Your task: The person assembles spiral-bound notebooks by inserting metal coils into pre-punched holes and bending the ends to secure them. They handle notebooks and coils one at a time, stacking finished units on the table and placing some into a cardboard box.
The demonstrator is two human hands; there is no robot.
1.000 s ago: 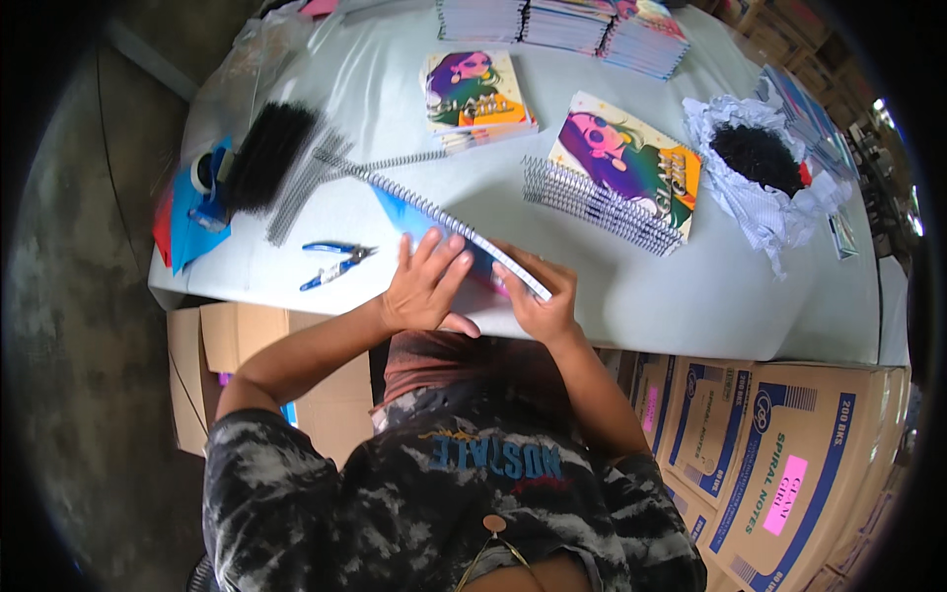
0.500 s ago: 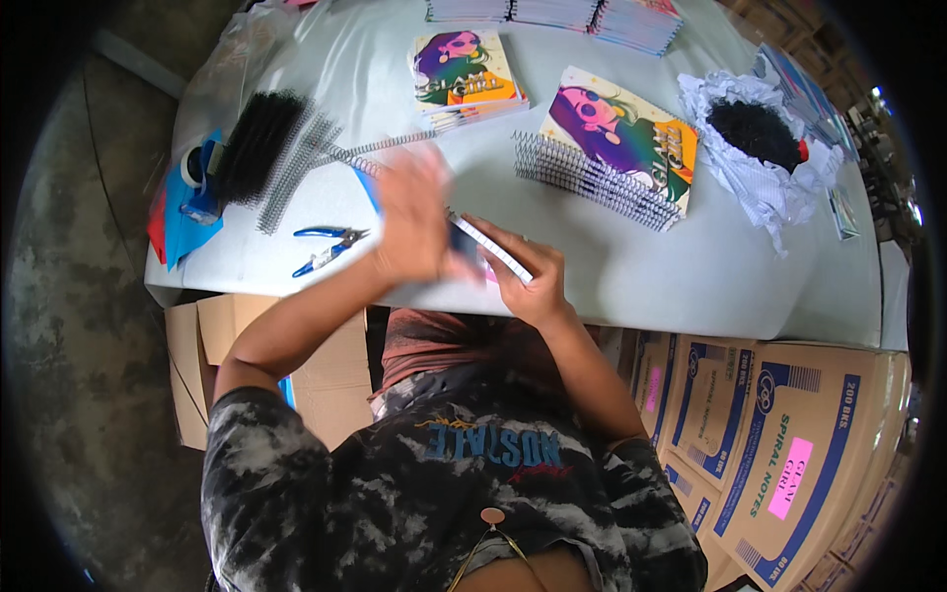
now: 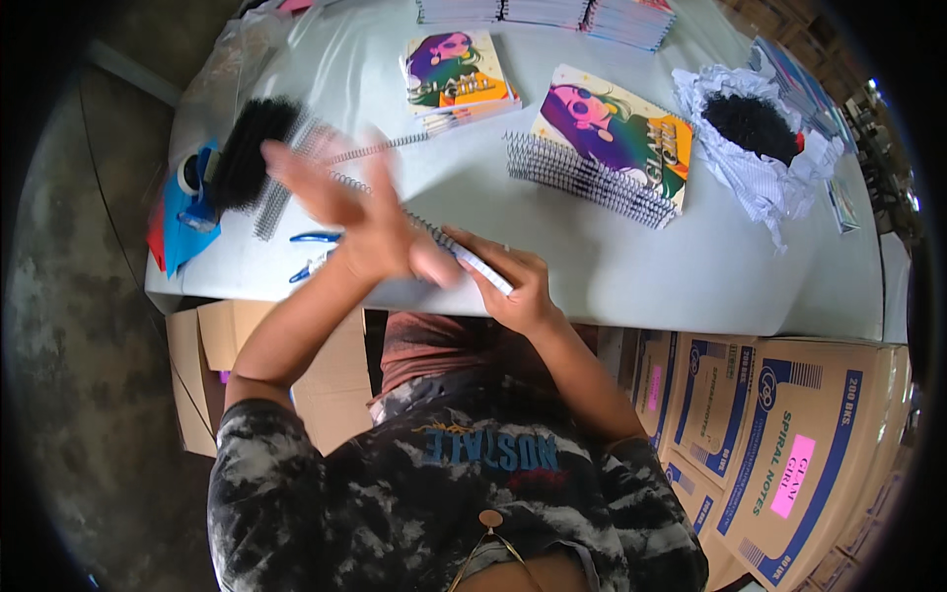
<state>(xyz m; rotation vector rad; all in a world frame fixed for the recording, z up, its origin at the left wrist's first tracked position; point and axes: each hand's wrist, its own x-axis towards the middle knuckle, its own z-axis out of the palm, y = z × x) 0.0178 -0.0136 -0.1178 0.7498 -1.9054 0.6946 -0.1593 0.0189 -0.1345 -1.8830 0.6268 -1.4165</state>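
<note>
My right hand (image 3: 515, 283) grips a notebook (image 3: 487, 271) edge-up near the front of the table, its fingers wrapped round the far side. A wire spiral (image 3: 427, 227) runs along the notebook's upper edge, toward my left hand. My left hand (image 3: 367, 219) is blurred by motion, its fingers spread apart beside the spiral. Whether its palm touches the spiral I cannot tell. Partly hidden behind my left wrist lie blue-handled pliers (image 3: 314, 237). Farther off is a bundle of loose wire spirals (image 3: 268, 202).
A stack of spiral-bound notebooks (image 3: 602, 128) stands right of centre, with a stack of unbound ones (image 3: 456, 74) farther back. Crumpled paper holding black spirals (image 3: 745, 133) lies at the right. A blue tape dispenser (image 3: 200, 202) sits at the left edge. Cardboard boxes (image 3: 789, 444) stand below the table.
My left hand has swung leftward, its fingers spreading, and now covers part of the pliers. My right hand and the notebook have shifted slightly left.
</note>
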